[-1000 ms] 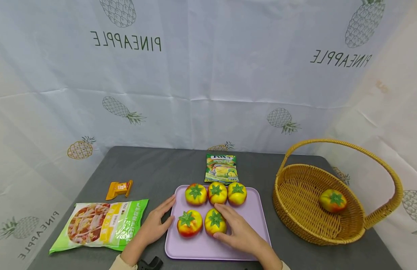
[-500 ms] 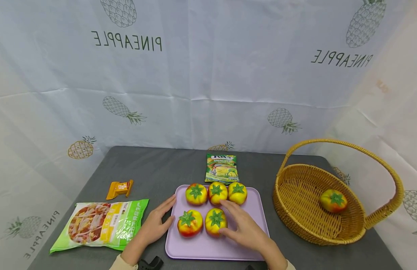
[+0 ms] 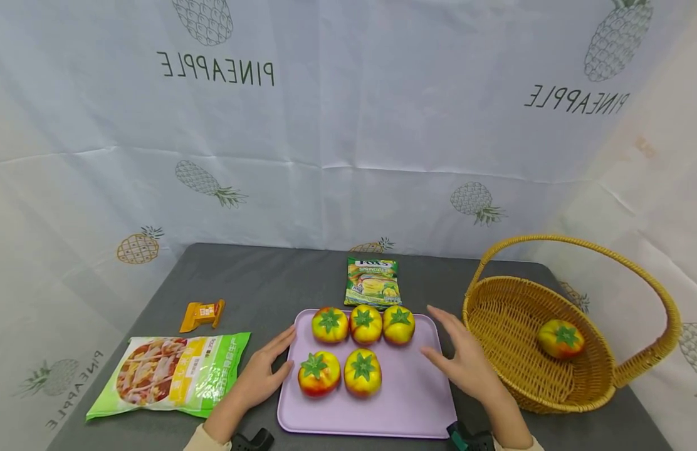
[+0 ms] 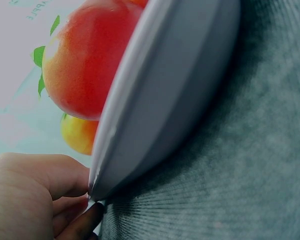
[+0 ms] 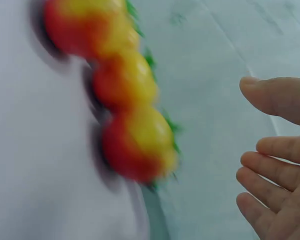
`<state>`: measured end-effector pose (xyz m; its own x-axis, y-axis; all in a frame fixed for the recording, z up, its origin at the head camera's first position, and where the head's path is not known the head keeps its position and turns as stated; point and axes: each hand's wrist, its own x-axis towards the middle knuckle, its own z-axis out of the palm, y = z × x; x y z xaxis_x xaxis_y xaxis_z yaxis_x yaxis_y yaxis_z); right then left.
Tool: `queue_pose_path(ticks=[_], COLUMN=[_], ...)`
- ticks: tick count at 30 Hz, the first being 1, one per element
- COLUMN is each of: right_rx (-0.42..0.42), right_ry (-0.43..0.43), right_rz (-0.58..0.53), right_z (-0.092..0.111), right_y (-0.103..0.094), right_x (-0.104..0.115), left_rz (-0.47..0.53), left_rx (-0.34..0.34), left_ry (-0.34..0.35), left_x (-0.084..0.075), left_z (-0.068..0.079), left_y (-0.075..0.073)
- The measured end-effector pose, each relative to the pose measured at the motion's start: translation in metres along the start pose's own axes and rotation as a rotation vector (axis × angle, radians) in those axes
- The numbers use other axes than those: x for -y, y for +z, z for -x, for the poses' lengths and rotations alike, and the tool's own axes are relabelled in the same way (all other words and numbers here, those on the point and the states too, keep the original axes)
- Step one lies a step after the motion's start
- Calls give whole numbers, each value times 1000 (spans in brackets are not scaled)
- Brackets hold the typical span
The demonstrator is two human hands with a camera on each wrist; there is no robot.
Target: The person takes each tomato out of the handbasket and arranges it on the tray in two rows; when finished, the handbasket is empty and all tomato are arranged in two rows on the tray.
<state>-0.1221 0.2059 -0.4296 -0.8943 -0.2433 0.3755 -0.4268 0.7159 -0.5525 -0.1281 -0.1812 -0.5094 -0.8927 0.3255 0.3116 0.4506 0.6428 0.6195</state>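
On the lilac tray (image 3: 402, 407) sit several yellow-and-red tomatoes with green star-shaped tops: three in the back row, including the right-hand back tomato (image 3: 398, 325), and two in front. My left hand (image 3: 261, 376) rests at the tray's left side, fingers extended and thumb tip against the rim; the left wrist view shows the fingertips at the tray's edge (image 4: 140, 105). Over the tray's right edge, my right hand (image 3: 468, 358) is spread with nothing in it, thumb apart from the fingers (image 5: 270, 170). Another tomato (image 3: 560, 339) lies in the wicker basket (image 3: 512, 313).
The basket's tall handle (image 3: 574, 238) arches up at the right. A green candy bag (image 3: 373, 283) lies behind the tray. To the left are a large green food bag (image 3: 168, 374) and a small orange packet (image 3: 202, 315) on the dark table (image 3: 258, 282).
My right hand has come off the right-hand front tomato and moved right, toward the basket. The tomatoes on the tray keep their places. My left hand stays at the tray's left edge.
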Motion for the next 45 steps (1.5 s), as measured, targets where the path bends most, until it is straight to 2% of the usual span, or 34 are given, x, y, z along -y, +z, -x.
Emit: queue_pose_path(ticks=[7,13,17,22,25,29,39,45], right_rx=[-112,-137,-131,-133,-138,-124,-37,-18], right_ry=[91,204,277,388,442,479,586,649], right_rz=[14,87,126,147,152,162,177,181], right_z=[11,22,27,30,33,35,35,35], right_y=[-41,-77,-91,-101,-105,-110,-118,-122], right_x=[-25,-45,-61,-81,-94,-106,-118,-124], left_rz=[-11,-8,-18,-21,-4,9,-1,4], left_rx=[-6,2,-17,-30,-12,6,-24,-26], left_ry=[-3,16,32,34,18,0,25,33], left_x=[3,4,4,4,3,2,4,4], left_z=[2,0,0,0,-1,-1,-1,0], left_y=[-2,1,4,4,3,2,4,3])
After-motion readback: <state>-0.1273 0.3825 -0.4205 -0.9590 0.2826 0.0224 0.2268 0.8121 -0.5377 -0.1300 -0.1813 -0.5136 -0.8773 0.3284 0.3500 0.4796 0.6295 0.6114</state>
